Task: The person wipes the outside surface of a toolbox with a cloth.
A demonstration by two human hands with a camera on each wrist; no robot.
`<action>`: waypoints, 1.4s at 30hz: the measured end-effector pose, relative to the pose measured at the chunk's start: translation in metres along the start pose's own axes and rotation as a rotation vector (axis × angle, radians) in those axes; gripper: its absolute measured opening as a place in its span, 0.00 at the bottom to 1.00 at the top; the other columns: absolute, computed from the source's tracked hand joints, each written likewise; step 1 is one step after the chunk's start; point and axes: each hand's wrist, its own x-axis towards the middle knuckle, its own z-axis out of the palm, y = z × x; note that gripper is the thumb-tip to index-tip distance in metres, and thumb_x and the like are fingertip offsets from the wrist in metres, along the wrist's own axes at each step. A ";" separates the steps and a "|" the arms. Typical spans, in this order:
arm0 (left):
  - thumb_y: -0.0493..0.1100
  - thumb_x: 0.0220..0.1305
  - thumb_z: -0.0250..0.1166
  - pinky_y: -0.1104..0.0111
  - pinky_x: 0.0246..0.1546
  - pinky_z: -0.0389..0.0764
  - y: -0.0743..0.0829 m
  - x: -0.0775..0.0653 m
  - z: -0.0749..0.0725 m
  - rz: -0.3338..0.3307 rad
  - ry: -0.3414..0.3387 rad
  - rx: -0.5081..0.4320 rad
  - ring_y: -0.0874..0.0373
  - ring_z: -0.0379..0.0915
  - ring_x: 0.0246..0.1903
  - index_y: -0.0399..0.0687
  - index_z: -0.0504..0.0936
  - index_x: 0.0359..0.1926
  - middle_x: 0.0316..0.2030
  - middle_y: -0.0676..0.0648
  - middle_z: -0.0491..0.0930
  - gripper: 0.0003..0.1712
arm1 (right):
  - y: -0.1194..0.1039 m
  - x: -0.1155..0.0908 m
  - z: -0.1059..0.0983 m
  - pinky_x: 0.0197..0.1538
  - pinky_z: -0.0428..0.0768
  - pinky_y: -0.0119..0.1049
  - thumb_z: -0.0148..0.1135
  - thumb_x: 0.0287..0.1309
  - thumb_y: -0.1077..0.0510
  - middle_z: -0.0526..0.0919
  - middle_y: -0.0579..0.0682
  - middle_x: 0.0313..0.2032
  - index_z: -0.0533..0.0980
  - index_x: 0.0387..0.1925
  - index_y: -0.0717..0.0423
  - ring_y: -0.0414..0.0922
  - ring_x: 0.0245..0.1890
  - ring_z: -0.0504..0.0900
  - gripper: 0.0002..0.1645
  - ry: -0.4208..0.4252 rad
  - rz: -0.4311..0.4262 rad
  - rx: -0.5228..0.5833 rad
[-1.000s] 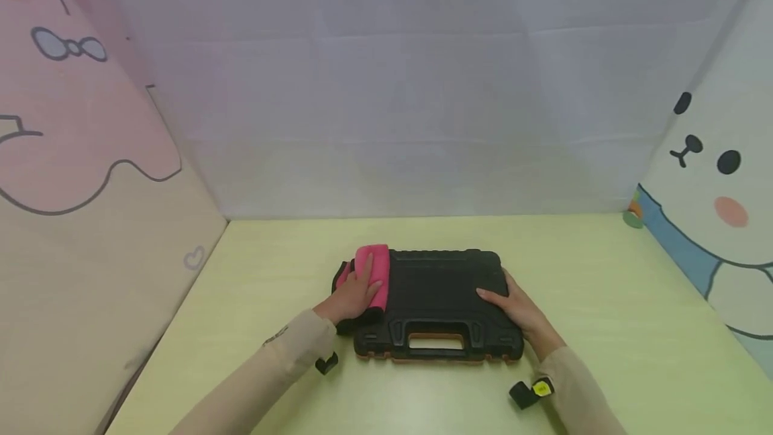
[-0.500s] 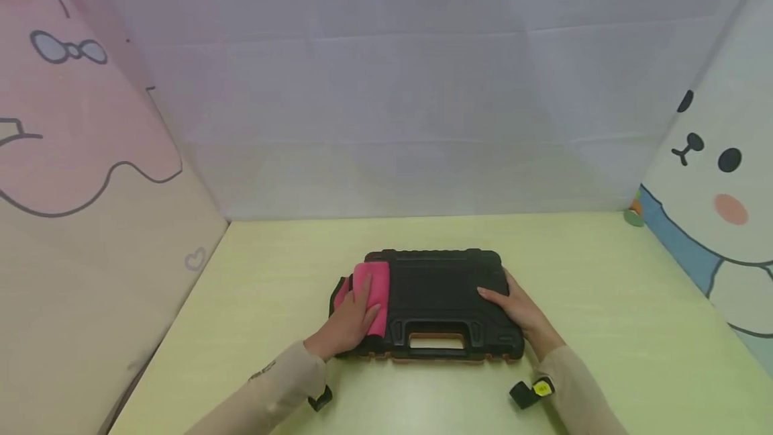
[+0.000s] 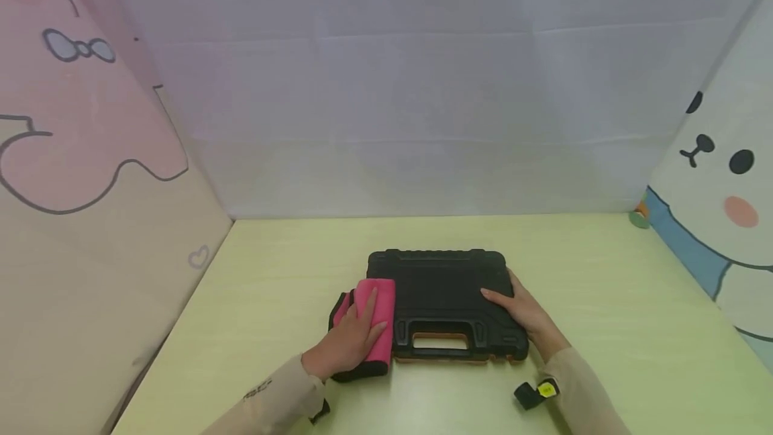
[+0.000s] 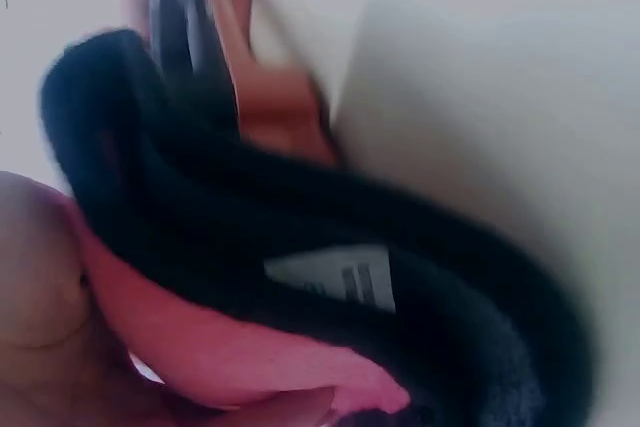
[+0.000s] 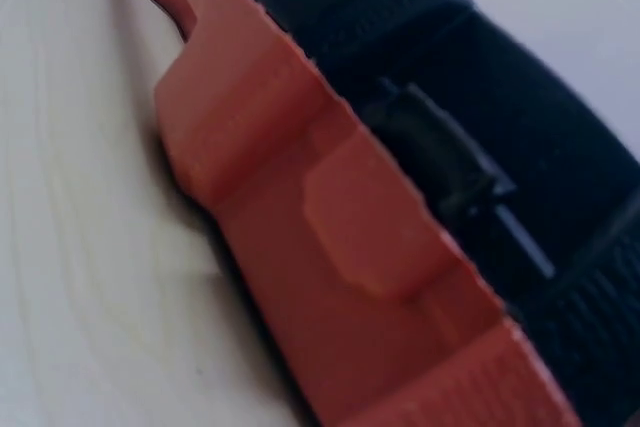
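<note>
A black tool case [image 3: 437, 287] with an orange-red lower shell lies flat on the table, its cut-out handle towards me. My right hand [image 3: 528, 317] grips its right side, thumb on the lid and the other fingers down along the edge. Over the case's left front corner, my left hand [image 3: 344, 348] holds a folded pink cloth [image 3: 385, 304] with black edging, index finger stretched along it. The left wrist view shows the cloth's black border [image 4: 330, 197] and a small white label [image 4: 340, 277]. In the right wrist view the orange-red side [image 5: 300, 167] and a dark latch [image 5: 430, 147] appear close up.
The pale yellow table [image 3: 290, 254] extends around the case. A white sheet [image 3: 423, 119] stands behind it, with cartoon-printed panels [image 3: 90, 153] at the left and right. Black wrist straps with small devices [image 3: 531, 395] sit at both sleeves.
My left hand has drawn the pink cloth towards me along the case's left side, from the far edge to past the front edge. My right hand and the case stay in place.
</note>
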 end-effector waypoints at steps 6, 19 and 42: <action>0.52 0.70 0.46 0.52 0.53 0.70 -0.007 0.052 -0.012 -0.067 -0.035 -0.033 0.35 0.66 0.55 0.36 0.40 0.71 0.23 0.40 0.75 0.39 | 0.002 0.001 -0.004 0.67 0.49 0.58 0.57 0.59 0.46 0.35 0.67 0.70 0.25 0.70 0.54 0.63 0.69 0.44 0.59 -0.003 0.000 -0.037; 0.58 0.69 0.45 0.47 0.63 0.58 0.002 0.082 -0.008 -0.257 0.039 -0.045 0.30 0.44 0.66 0.42 0.40 0.72 0.68 0.25 0.40 0.41 | -0.003 0.002 0.007 0.68 0.50 0.56 0.58 0.58 0.49 0.38 0.67 0.70 0.28 0.71 0.53 0.62 0.69 0.47 0.57 0.010 -0.014 0.039; 0.65 0.64 0.47 0.61 0.70 0.46 0.116 0.069 0.041 0.353 -0.143 0.287 0.50 0.35 0.72 0.55 0.49 0.71 0.72 0.43 0.42 0.41 | 0.000 -0.001 0.001 0.70 0.44 0.54 0.35 0.64 0.33 0.38 0.60 0.71 0.36 0.71 0.54 0.57 0.71 0.37 0.46 0.091 0.064 0.107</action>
